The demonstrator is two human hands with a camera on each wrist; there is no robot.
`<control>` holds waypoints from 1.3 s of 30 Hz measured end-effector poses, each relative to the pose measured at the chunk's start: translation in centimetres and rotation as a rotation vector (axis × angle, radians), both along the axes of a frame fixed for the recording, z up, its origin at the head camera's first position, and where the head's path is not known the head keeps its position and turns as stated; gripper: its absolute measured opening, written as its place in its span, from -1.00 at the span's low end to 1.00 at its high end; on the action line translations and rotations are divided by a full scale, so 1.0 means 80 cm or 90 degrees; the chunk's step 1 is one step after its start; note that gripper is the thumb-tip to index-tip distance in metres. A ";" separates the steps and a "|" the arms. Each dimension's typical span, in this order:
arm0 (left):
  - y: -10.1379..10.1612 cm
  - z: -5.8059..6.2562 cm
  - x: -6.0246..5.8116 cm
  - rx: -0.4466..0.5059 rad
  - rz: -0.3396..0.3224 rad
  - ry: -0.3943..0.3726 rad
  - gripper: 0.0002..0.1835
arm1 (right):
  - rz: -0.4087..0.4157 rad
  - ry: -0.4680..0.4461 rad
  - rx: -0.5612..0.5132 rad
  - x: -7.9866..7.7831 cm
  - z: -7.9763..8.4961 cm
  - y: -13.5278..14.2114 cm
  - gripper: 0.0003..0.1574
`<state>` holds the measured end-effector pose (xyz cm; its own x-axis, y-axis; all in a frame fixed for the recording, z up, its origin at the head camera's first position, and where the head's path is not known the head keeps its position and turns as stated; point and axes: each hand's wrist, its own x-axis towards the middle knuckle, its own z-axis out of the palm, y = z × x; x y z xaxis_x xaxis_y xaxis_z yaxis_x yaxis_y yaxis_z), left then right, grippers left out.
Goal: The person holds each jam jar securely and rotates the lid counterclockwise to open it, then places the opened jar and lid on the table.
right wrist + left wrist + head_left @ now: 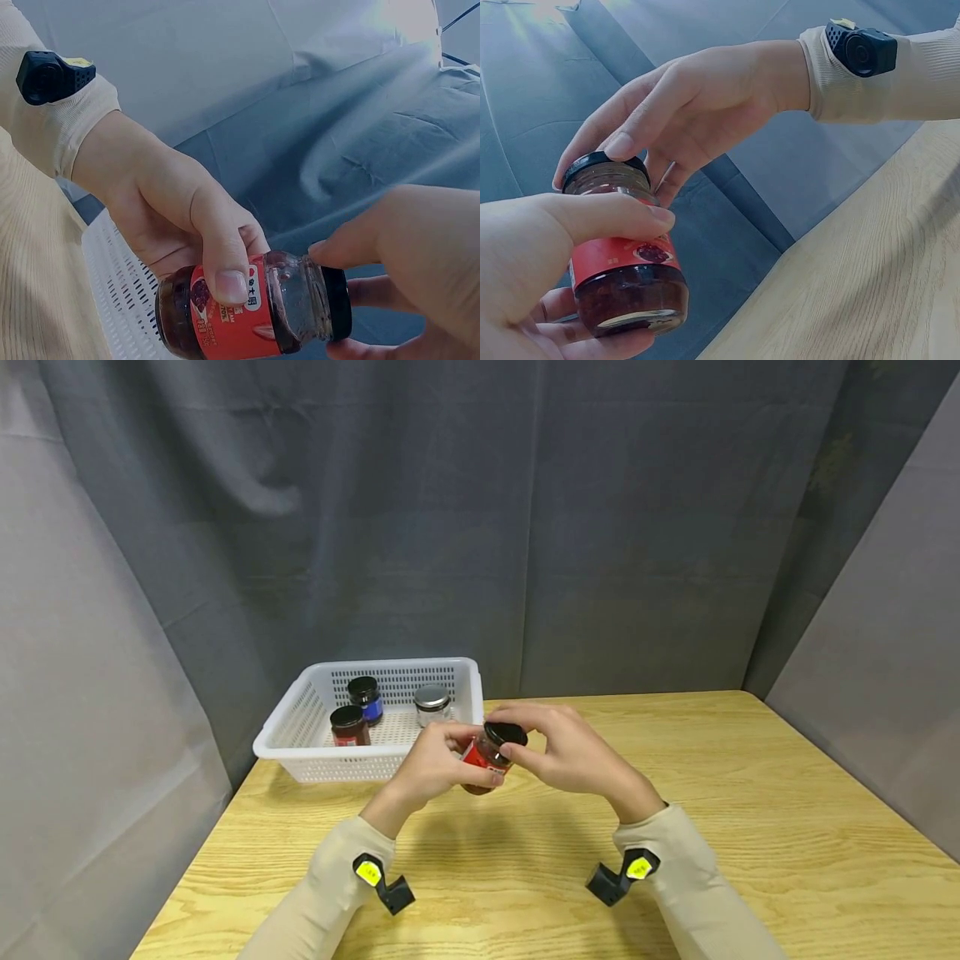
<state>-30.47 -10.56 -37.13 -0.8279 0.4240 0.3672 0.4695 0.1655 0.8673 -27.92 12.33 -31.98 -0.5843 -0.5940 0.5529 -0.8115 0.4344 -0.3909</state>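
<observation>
Curtain (412, 527) filled the background, and below it spread the wooden table (712, 760), with a white basket (300, 767) on its far left part. Near the basket's right front corner, above the table, the two hands met at a single jar. The left hand (431, 764) was wrapped around the jar's body, thumb across the front and the other fingers on the far side; the right hand (573, 756) had its thumb and fingers curled about the top. The jar (626, 255) hung tilted, its top toward the right hand (dark near the base, clear by the neck). Three more jars stood in the basket: a blue-labelled jar (372, 708), a red-labelled jar (349, 722) in front of it and a silver-topped jar (432, 700) to their right. Round the held one ran a red label (240, 315), and past it sat the black lid (339, 306), on the neck, though whether tight or loose I could not tell. The step in hand looked like work on that lid; turning it would call for a steady left hold, since a slack one might let the body spin along.
</observation>
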 end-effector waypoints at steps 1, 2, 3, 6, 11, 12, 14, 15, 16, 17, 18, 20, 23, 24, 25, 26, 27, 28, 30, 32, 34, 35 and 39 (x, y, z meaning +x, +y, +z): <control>0.000 0.000 0.000 0.001 -0.002 -0.002 -0.52 | 0.001 0.001 0.004 0.000 0.000 0.000 -0.52; -0.001 0.000 -0.001 0.002 -0.006 -0.003 -0.53 | 0.001 0.003 0.009 0.000 0.000 0.000 -0.51; -0.001 0.000 -0.001 0.003 -0.007 -0.004 -0.53 | 0.003 0.005 0.013 -0.001 0.000 0.000 -0.51; -0.002 0.001 -0.001 0.007 -0.011 -0.005 -0.54 | 0.005 0.009 0.022 -0.001 0.001 0.000 -0.48; -0.004 0.002 -0.002 0.017 -0.015 -0.006 -0.56 | 0.007 0.002 0.020 0.001 0.002 -0.001 -0.45; -0.004 0.002 -0.002 0.019 -0.016 -0.007 -0.56 | 0.007 0.002 0.018 0.001 0.001 -0.001 -0.45; -0.004 0.003 -0.002 0.025 -0.020 -0.008 -0.56 | 0.009 0.000 0.011 0.001 0.001 -0.001 -0.45; -0.004 0.003 -0.001 0.028 -0.022 -0.009 -0.56 | 0.010 0.001 0.006 0.001 0.001 -0.001 -0.45; -0.004 0.003 -0.001 0.030 -0.024 -0.010 -0.55 | 0.012 0.003 0.002 0.001 0.001 -0.001 -0.44; -0.004 0.004 -0.001 0.032 -0.027 -0.009 -0.55 | 0.013 0.004 -0.003 0.001 0.001 -0.001 -0.45; -0.004 0.004 -0.002 0.033 -0.028 -0.008 -0.56 | 0.015 0.007 -0.006 0.001 0.000 -0.001 -0.45; -0.003 0.004 -0.002 0.034 -0.031 -0.009 -0.56 | 0.018 0.012 -0.011 0.001 0.000 -0.001 -0.46; -0.003 0.005 -0.002 0.035 -0.035 -0.007 -0.58 | 0.021 0.022 -0.013 0.000 -0.001 -0.001 -0.48; -0.003 0.006 -0.002 0.034 -0.032 -0.006 -0.58 | 0.022 0.024 -0.013 0.000 -0.001 -0.001 -0.49; -0.003 0.006 -0.001 0.033 -0.032 -0.005 -0.58 | 0.024 0.026 -0.013 0.000 -0.001 -0.001 -0.50; -0.003 0.007 -0.001 0.033 -0.031 -0.003 -0.59 | 0.026 0.028 -0.013 -0.001 -0.001 -0.001 -0.51; -0.003 0.007 -0.001 0.032 -0.030 -0.002 -0.60 | 0.026 0.030 -0.014 -0.001 -0.001 -0.002 -0.52; -0.003 0.008 -0.001 0.032 -0.030 0.000 -0.60 | 0.027 0.031 -0.015 -0.001 0.000 -0.002 -0.53; -0.003 0.008 0.000 0.032 -0.027 0.002 -0.62 | 0.029 0.031 -0.020 -0.001 0.000 -0.003 -0.56; -0.003 0.009 0.000 0.032 -0.026 0.002 -0.65 | 0.029 0.030 -0.026 -0.001 0.000 -0.005 -0.59; -0.003 0.009 0.001 0.031 -0.022 0.001 -0.66 | 0.027 0.025 -0.032 0.000 -0.002 -0.006 -0.62; -0.003 0.008 0.001 0.030 -0.018 0.001 -0.66 | 0.027 0.023 -0.035 0.000 -0.003 -0.007 -0.63; -0.004 0.005 0.001 0.027 -0.006 -0.004 -0.64 | 0.028 0.018 -0.046 0.001 -0.006 -0.010 -0.68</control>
